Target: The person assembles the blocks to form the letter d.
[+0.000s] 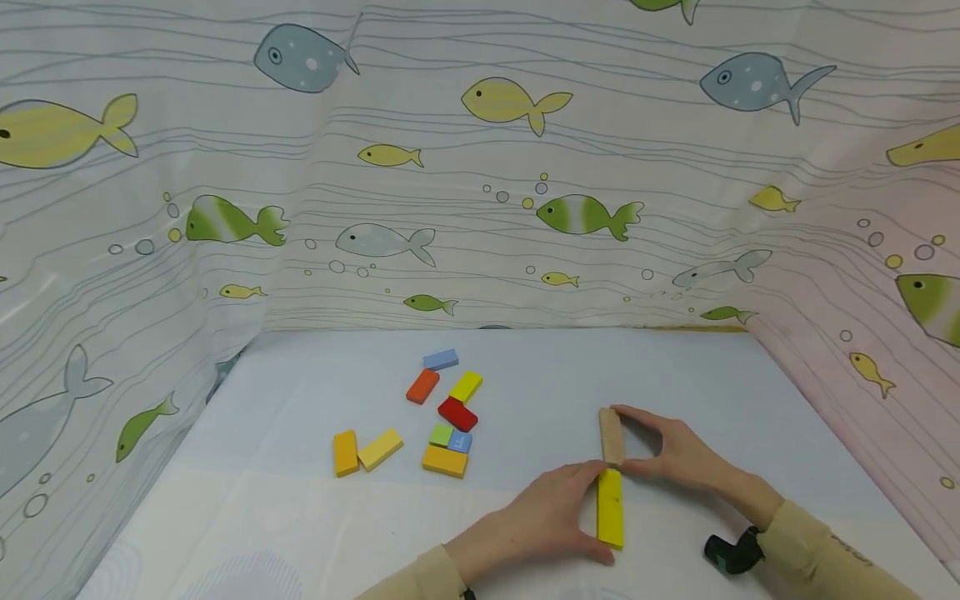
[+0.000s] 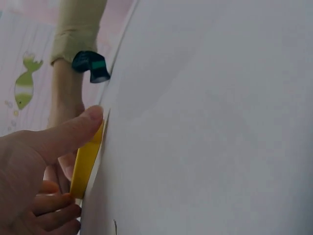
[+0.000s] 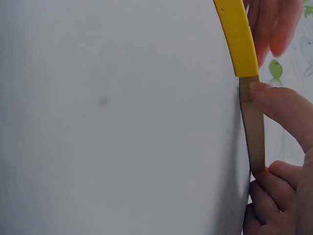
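A bright yellow block and a plain wood-coloured block lie end to end in one line on the table, the yellow one nearer. My left hand holds the yellow block lengthwise, thumb at its near end and fingertips by its far end. With thumb and fingertips my right hand grips the wooden block at its two ends. In the left wrist view the thumb sits on one end of the yellow block. The right wrist view has the thumb against the wooden block near the joint.
Left of the hands lie several loose blocks: blue, orange-red, yellow and red. Green and blue squares touch an orange-yellow block. Two more blocks lie further left. A fish-patterned curtain encloses the white table.
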{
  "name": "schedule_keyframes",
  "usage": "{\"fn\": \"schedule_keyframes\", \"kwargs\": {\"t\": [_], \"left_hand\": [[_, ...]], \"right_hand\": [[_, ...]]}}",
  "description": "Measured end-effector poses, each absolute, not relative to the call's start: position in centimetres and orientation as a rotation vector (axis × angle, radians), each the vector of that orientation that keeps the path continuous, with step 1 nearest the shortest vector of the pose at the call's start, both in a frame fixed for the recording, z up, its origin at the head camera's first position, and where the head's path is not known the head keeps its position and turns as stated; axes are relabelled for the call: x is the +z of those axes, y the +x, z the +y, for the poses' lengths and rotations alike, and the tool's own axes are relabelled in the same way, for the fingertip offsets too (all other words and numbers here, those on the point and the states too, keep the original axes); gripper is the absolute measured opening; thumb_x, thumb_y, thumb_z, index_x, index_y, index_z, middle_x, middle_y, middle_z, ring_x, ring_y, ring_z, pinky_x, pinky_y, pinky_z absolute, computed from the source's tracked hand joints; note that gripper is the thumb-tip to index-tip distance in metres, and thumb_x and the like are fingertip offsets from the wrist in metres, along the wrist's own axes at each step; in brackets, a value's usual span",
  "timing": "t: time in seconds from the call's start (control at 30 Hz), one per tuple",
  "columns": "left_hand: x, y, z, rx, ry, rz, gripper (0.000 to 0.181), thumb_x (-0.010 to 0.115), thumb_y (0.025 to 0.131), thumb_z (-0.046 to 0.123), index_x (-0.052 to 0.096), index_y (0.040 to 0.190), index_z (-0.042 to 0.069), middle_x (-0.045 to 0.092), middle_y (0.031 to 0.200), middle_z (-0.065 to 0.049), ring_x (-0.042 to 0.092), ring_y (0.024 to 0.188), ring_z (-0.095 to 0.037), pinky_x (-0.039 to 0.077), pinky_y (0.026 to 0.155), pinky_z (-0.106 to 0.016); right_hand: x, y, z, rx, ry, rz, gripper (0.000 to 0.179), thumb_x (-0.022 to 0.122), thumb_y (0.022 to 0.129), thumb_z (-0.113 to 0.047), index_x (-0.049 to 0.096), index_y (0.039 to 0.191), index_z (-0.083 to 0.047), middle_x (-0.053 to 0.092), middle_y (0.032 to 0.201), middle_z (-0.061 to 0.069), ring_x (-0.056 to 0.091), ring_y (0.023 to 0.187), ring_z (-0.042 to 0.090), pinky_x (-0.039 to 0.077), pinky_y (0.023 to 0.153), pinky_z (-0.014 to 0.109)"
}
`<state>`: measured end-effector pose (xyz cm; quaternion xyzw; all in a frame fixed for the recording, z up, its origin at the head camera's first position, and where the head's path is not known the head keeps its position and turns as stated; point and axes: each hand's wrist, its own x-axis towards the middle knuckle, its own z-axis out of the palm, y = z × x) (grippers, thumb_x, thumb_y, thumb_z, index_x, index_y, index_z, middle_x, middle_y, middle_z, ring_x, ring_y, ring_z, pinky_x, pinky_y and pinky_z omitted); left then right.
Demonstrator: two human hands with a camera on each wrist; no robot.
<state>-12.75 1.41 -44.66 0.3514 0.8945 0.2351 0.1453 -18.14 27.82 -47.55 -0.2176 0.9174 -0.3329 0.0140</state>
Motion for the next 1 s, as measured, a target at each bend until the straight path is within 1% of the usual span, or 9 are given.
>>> {"fn": "schedule_keyframes", "kwargs": {"t": [0.13,0.27,0.4,0.53,0.77,1.0], "left_hand": [[-44.5,-12.8,1.1,0.68,0.995,2.541,0.094,0.08,0.079,0.053,0.033,0.155,0.024,0.041,0.155,0.011,0.045,0.138,-0.008,0.044,0.111,-0.03],[-44.5,-12.9,1.1,0.686,0.985,2.54,0.089,0.079,0.082,0.05,0.034,0.154,0.025,0.042,0.154,0.012,0.046,0.138,-0.008,0.044,0.111,-0.03],[-44.5,-12.9,1.3,0.683,0.985,2.563,0.089,0.079,0.081,0.05,0.037,0.153,0.02,0.045,0.153,0.01,0.048,0.136,-0.009,0.044,0.11,-0.029],[-44.6,-12.8,1.5,0.683,0.967,2.582,0.09,0.081,0.08,0.051,0.039,0.152,0.017,0.047,0.152,0.008,0.05,0.134,-0.01,0.045,0.109,-0.029],[-44.7,-12.6,2.0,0.683,0.921,2.596,0.092,0.081,0.079,0.051,0.039,0.152,0.016,0.049,0.151,0.006,0.052,0.133,-0.012,0.046,0.108,-0.03],[-44.9,-12.6,2.5,0.676,0.893,2.606,0.093,0.081,0.078,0.052,0.039,0.152,0.016,0.049,0.15,0.005,0.053,0.131,-0.012,0.047,0.107,-0.03]], "right_hand": [[-47.4,-18.1,27.9,-1.058,-0.663,2.82,0.08,0.079,0.083,-0.046,0.046,0.15,-0.019,0.049,0.152,0.006,0.041,0.141,0.039,0.034,0.11,0.066],[-47.3,-18.1,28.0,-1.076,-0.675,2.799,0.077,0.077,0.085,-0.042,0.045,0.151,-0.018,0.047,0.154,0.007,0.039,0.142,0.04,0.031,0.111,0.068],[-47.4,-18.1,27.9,-1.079,-0.698,2.802,0.078,0.078,0.085,-0.042,0.046,0.15,-0.015,0.047,0.153,0.009,0.039,0.141,0.041,0.032,0.111,0.067],[-47.4,-18.1,27.7,-1.082,-0.691,2.803,0.079,0.078,0.084,-0.043,0.046,0.15,-0.014,0.048,0.152,0.009,0.04,0.141,0.04,0.033,0.111,0.066],[-47.5,-18.1,27.9,-1.081,-0.693,2.784,0.078,0.078,0.084,-0.042,0.046,0.15,-0.017,0.047,0.153,0.007,0.039,0.141,0.041,0.032,0.111,0.067],[-47.4,-18.3,28.1,-1.073,-0.736,2.763,0.077,0.077,0.086,-0.042,0.044,0.151,-0.018,0.046,0.155,0.006,0.039,0.142,0.039,0.032,0.111,0.065]]}}
